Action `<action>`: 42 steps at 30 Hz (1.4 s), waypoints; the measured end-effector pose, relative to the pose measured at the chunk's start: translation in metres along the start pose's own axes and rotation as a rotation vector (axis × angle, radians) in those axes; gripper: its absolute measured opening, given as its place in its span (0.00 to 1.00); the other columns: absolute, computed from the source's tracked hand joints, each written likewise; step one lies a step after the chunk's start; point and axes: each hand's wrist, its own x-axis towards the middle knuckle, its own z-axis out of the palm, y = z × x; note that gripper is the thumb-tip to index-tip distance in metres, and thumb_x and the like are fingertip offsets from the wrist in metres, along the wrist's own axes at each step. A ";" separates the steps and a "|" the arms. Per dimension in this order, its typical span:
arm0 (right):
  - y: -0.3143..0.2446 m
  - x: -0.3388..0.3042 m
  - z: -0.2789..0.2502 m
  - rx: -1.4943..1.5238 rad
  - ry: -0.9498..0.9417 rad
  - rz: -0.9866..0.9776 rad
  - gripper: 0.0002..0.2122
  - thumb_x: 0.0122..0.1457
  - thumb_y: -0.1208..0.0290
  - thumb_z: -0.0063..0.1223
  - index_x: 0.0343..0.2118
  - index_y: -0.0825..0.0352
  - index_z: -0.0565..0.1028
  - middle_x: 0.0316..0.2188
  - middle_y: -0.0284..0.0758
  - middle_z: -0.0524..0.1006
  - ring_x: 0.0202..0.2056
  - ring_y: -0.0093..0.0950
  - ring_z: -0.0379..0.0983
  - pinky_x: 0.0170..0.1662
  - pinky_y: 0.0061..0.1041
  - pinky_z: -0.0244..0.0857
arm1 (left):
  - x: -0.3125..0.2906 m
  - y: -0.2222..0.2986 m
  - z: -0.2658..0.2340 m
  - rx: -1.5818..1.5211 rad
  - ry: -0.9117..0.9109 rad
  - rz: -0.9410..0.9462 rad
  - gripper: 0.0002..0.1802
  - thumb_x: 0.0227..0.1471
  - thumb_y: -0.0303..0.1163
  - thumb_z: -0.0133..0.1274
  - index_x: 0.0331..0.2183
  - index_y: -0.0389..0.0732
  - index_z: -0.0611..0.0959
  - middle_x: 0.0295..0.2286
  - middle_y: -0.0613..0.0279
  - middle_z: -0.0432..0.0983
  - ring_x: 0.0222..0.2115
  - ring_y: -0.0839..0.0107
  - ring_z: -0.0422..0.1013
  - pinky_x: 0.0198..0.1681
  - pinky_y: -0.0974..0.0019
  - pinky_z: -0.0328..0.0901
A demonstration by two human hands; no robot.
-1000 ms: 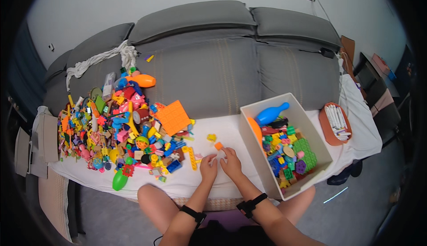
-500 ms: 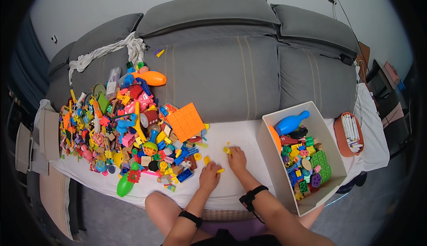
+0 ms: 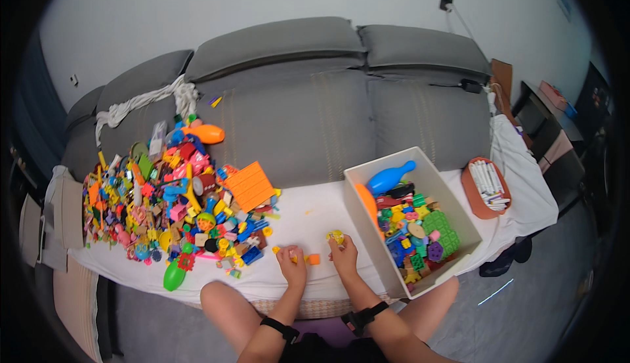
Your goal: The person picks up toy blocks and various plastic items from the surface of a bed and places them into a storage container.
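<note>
On the white sofa cover, my left hand rests with curled fingers; whatever they may hold is mostly hidden. A small yellow piece shows at its fingertips. Just right of that hand lies a small orange block, with another bit of yellow between them. My right hand, closer to the box, pinches a small yellow toy piece. Left of both hands spreads a big heap of mixed toys, topped by an orange studded building plate at its right side.
A pale grey box to the right holds a blue bowling pin, a green studded plate and several small toys. Beyond it stands an orange-brown basket of white markers. A green bowling pin lies at the heap's front edge.
The whole view has shifted, so the sofa and box appear farther left. My right hand is nearer the box with the yellow piece. The orange block now shows between my hands.
</note>
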 end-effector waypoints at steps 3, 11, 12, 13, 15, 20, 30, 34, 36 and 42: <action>-0.057 -0.021 -0.034 0.260 0.099 -0.132 0.16 0.53 0.77 0.47 0.45 0.73 0.60 0.30 0.35 0.71 0.18 0.17 0.66 0.19 0.16 0.62 | 0.010 0.083 0.029 -0.189 -0.107 0.096 0.07 0.44 0.28 0.52 0.29 0.37 0.75 0.32 0.53 0.66 0.37 0.58 0.63 0.42 0.63 0.59; -0.077 -0.036 -0.084 0.362 0.457 -0.381 0.26 0.53 0.85 0.39 0.55 0.70 0.47 0.43 0.46 0.65 0.39 0.26 0.68 0.44 0.19 0.61 | -0.009 0.181 0.085 -0.462 -0.705 0.132 0.14 0.51 0.30 0.46 0.42 0.40 0.75 0.47 0.56 0.60 0.33 0.74 0.68 0.32 0.74 0.65; -0.072 -0.034 -0.082 0.358 0.450 -0.367 0.26 0.53 0.85 0.39 0.55 0.70 0.47 0.43 0.46 0.65 0.39 0.26 0.68 0.44 0.19 0.61 | -0.010 0.171 0.085 -0.400 -0.675 0.160 0.15 0.53 0.31 0.44 0.43 0.41 0.75 0.49 0.56 0.59 0.31 0.76 0.69 0.31 0.75 0.66; -0.064 -0.030 -0.078 0.222 0.406 -0.454 0.26 0.53 0.85 0.39 0.55 0.70 0.49 0.44 0.45 0.66 0.40 0.26 0.68 0.43 0.19 0.62 | -0.009 0.153 0.084 -0.395 -0.578 0.173 0.13 0.53 0.31 0.43 0.40 0.41 0.77 0.46 0.57 0.62 0.30 0.75 0.69 0.32 0.73 0.66; -0.054 -0.029 -0.066 -0.011 0.214 -0.496 0.22 0.52 0.83 0.43 0.52 0.69 0.58 0.44 0.41 0.67 0.42 0.24 0.68 0.39 0.18 0.64 | -0.005 0.102 0.077 -0.346 -0.485 0.083 0.11 0.51 0.31 0.45 0.37 0.42 0.78 0.43 0.57 0.64 0.28 0.73 0.69 0.29 0.72 0.65; 0.005 -0.018 -0.017 -0.602 -0.302 -0.105 0.24 0.47 0.70 0.54 0.50 0.62 0.63 0.44 0.40 0.65 0.41 0.28 0.68 0.37 0.24 0.66 | -0.009 0.013 0.010 0.144 -0.364 -0.032 0.08 0.43 0.27 0.49 0.30 0.42 0.78 0.34 0.55 0.68 0.28 0.64 0.68 0.32 0.65 0.64; 0.062 0.024 0.040 -0.870 -0.256 -0.112 0.25 0.41 0.62 0.59 0.45 0.60 0.66 0.40 0.40 0.66 0.37 0.38 0.69 0.36 0.34 0.66 | 0.064 -0.040 0.031 0.152 -0.374 0.037 0.13 0.41 0.26 0.51 0.35 0.40 0.77 0.33 0.52 0.68 0.36 0.57 0.66 0.39 0.61 0.62; 0.066 0.041 0.026 -0.776 -0.214 -0.212 0.23 0.43 0.64 0.58 0.43 0.62 0.67 0.38 0.40 0.69 0.36 0.38 0.69 0.38 0.33 0.65 | 0.096 -0.034 0.075 0.242 -0.364 0.249 0.13 0.42 0.25 0.50 0.36 0.41 0.77 0.36 0.55 0.67 0.35 0.57 0.66 0.39 0.61 0.63; 0.066 0.045 0.027 -0.759 -0.242 -0.186 0.22 0.43 0.64 0.58 0.43 0.63 0.67 0.37 0.40 0.70 0.37 0.38 0.69 0.38 0.32 0.64 | 0.107 -0.042 0.086 0.288 -0.370 0.279 0.13 0.42 0.24 0.49 0.35 0.42 0.77 0.36 0.55 0.67 0.35 0.57 0.67 0.39 0.61 0.63; 0.070 0.050 0.033 -0.769 -0.228 -0.243 0.23 0.44 0.65 0.57 0.44 0.63 0.66 0.36 0.41 0.70 0.36 0.39 0.69 0.38 0.32 0.65 | 0.105 -0.058 0.079 0.405 -0.520 0.026 0.08 0.42 0.22 0.45 0.28 0.40 0.77 0.31 0.56 0.68 0.34 0.58 0.67 0.34 0.59 0.64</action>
